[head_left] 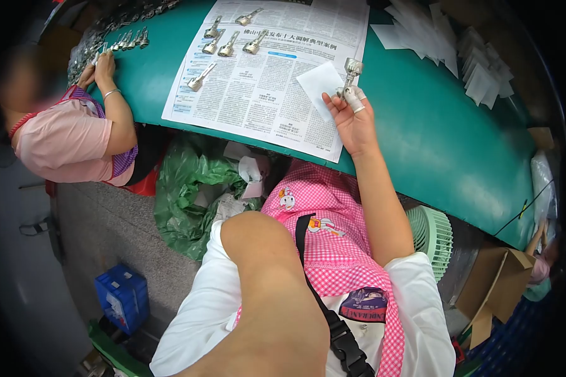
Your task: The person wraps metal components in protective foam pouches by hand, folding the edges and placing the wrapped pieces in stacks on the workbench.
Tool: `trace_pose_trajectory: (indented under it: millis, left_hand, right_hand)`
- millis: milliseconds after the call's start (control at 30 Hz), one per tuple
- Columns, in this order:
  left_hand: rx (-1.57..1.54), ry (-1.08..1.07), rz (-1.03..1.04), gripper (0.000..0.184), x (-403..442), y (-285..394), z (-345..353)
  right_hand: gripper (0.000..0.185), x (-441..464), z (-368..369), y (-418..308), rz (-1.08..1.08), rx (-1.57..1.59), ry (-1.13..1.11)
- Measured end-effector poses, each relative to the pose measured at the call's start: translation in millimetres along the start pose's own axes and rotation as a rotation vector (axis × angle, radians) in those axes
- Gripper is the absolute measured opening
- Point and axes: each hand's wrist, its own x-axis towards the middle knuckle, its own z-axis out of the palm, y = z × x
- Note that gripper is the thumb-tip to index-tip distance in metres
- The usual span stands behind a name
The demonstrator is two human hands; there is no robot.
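Observation:
My right hand (351, 119) is raised above the table, with white wrapping on a fingertip. Its thumb and fingers pinch a shiny metal fitting (353, 68), which has a round cylindrical head at the top and a narrower shank. A white paper sheet (317, 85) lies just left of these fingers. Several similar metal fittings (227, 44) rest on the newspaper (251, 119) farther away, one of them (201, 76) nearer to me. My left arm bends up toward the camera, and its hand is out of the picture.
A co-worker (75, 138) sits at the left, hands at a row of metal parts (129, 41). White paper sheets (415, 31) and small white packets (484, 75) lie on the green table (434, 138) at right. Below are a green bag (188, 195), fan (432, 242) and cardboard box (493, 286).

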Motion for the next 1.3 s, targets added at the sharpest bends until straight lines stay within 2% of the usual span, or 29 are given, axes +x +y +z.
trace_pose_trajectory:
  millis: [833, 1300]
  left_hand:
    - [-0.002, 0.0, 0.005, 0.054, 3, -1, 0]
    - [-0.014, 0.009, -0.07, 0.056, 18, 52, 11]
  right_hand:
    - [0.008, -2, 0, 2, -0.022, -0.023, -0.03]
    - [0.005, -2, 2, 2, -0.017, -0.031, -0.002]
